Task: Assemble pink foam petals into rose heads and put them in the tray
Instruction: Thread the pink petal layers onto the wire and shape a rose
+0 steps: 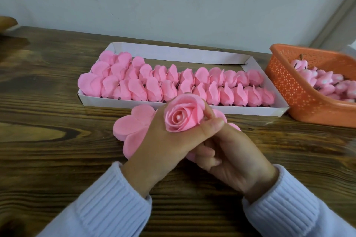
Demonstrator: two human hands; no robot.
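Right of the tray (173, 52), the orange basket (289, 86) ran off the frame. Far left of the tray, a cropped brown shape (6, 22) was unidentifiable. Before the tray, the left hand (163, 140) and right hand (237, 156) hid the base of the rose (183, 116) — and part of the petal stack (131, 125).

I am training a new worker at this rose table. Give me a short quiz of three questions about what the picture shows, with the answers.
1. True or false: the rose gripped by the left hand already lies in the white tray.
2. What colour is the basket to the right of the tray? A) green B) orange C) blue
3. Fill in the missing word: the flat petal pieces lie on the wooden ___.

Key: 1 false; 2 B; 3 table.
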